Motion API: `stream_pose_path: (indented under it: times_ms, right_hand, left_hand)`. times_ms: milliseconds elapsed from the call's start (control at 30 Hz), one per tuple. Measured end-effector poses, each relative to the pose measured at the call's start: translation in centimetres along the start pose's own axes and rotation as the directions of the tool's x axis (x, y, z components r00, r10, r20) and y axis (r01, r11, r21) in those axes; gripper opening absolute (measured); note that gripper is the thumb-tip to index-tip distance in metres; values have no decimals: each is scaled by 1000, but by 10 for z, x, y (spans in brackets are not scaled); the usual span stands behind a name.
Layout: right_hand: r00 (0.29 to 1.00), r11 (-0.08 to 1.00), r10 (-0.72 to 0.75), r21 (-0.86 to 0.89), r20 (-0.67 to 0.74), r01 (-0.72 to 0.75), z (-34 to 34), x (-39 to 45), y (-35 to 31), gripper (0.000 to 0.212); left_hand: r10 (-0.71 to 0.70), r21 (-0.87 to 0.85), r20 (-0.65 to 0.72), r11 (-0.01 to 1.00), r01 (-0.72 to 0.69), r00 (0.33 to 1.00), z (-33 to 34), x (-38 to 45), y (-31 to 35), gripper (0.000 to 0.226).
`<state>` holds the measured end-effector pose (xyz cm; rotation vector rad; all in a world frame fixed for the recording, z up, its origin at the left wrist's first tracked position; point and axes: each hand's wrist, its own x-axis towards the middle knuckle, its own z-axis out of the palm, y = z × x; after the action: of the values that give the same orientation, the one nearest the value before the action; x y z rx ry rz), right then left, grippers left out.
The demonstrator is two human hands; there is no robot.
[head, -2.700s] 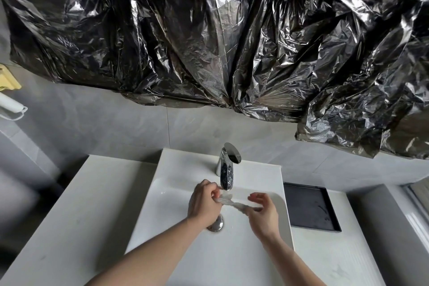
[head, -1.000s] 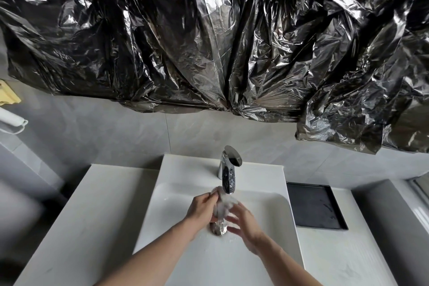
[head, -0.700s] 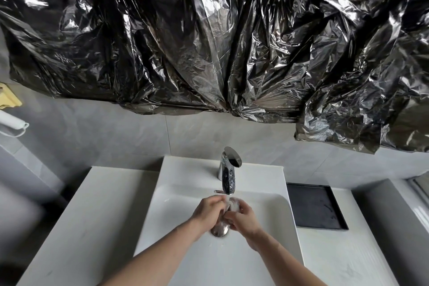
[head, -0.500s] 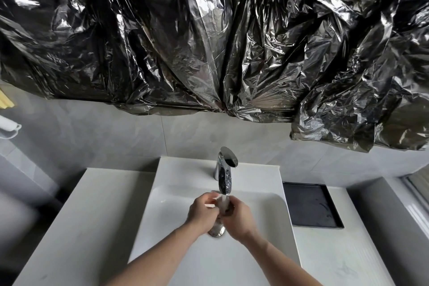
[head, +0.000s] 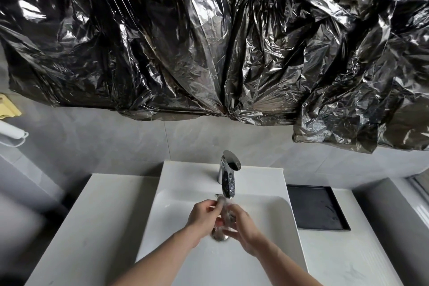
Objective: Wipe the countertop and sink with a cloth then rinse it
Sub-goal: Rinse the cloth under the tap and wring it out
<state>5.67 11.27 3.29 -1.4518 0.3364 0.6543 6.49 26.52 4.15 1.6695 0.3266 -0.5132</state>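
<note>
Now your left hand (head: 204, 216) and right hand (head: 241, 227) both grip the wet cloth (head: 224, 212) under the faucet (head: 228, 180), above the sink (head: 176, 211) drain. Squeeze too loosely and it could slip down, or water may splash onto the countertop (head: 92, 227).

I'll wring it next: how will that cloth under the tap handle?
Likely floppy: the cloth bunches between left hand and right hand. Probably wet, heavier and a bit slippery, since it sits under the faucet.

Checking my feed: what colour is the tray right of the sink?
Black tray, clearest in the head view.
</note>
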Motion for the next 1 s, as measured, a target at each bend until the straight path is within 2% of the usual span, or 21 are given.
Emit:
stream_pose_path:
  times_ms: [67,133,167,200,267,400,467,567,667,733,900,1000]
  right_hand:
    - [1000,999,9,37,-2,-9,3,2,0,43]
    - [998,997,18,80,-58,-13,4,5,0,42]
    - [995,995,24,102,-94,-14,4,6,-1,47]
    - [992,994,36,111,-121,-22,4,6,-2,50]
    - [989,995,55,87,-141,-43,4,9,-3,48]
    - [995,997,50,66,-83,-44,11,16,-9,38]
    - [998,998,30,62,-53,-27,15,19,-13,27]
    - [1000,995,-11,-103,-29,8,20,17,-14,18]
    - [999,990,5,-140,-50,-12,21,11,-11,12]
    - [995,990,24,-136,-96,-37,19,9,-12,19]
    - [995,995,1,-100,-103,-11,8,10,-18,30]
    - [995,985,-23,-170,-97,6,4,2,-22,19]
  left_hand:
    - [42,155,92,986,-56,995,-7,-4,3,18]
    - [98,337,195,928,-160,976,-15,-7,8,57]
    - [124,403,248,888,-219,961,-17,-9,9,65]
    - [155,473,278,837,-276,948,-20,-13,11,66]
    - [163,565,274,770,-296,948,-28,-14,10,59]
    - [236,631,167,721,-288,957,-46,-3,13,67]
    - [303,626,101,721,-297,948,-49,-2,24,62]
    - [466,649,47,658,-381,883,-44,-11,55,59]
    - [592,667,147,533,-521,793,-31,-23,88,77]
    - [597,669,202,495,-554,777,-21,-25,101,83]
    - [498,708,256,486,-512,828,-14,-19,103,86]
    - [496,708,272,478,-520,825,-17,-20,94,90]
